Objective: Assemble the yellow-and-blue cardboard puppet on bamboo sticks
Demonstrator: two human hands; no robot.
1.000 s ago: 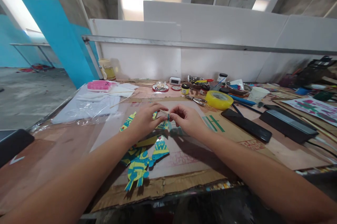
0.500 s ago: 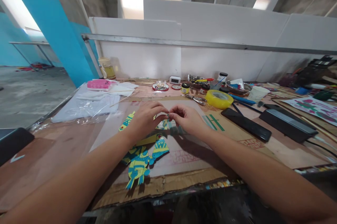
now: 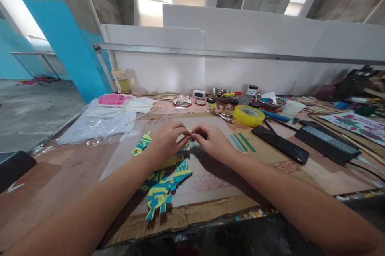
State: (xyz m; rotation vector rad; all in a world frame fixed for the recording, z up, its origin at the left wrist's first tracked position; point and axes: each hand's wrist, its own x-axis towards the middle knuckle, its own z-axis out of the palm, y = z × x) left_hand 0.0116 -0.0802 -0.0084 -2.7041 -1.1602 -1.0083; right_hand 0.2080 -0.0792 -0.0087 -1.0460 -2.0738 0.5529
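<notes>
A flat paper puppet (image 3: 161, 185) painted yellow and blue lies on a sheet of cardboard (image 3: 210, 192) in front of me. My left hand (image 3: 167, 140) and my right hand (image 3: 210, 139) meet above its upper part, fingertips pinched together on a small pale stick-like piece between them. The left hand covers the puppet's middle, and one painted arm (image 3: 141, 143) sticks out to the left of it. What exactly the fingertips grip is too small to name.
A yellow tape roll (image 3: 249, 114), scissors (image 3: 223, 116), small jars (image 3: 211, 102) and a tin of pins (image 3: 182, 100) stand behind my hands. Two black flat cases (image 3: 281, 143) lie right. Plastic sheets (image 3: 96, 121) and a pink box (image 3: 112, 100) lie left.
Both hands have sunk a little toward the puppet, and the fingertips have closed tighter together. The blue piece seen between them earlier is now hidden.
</notes>
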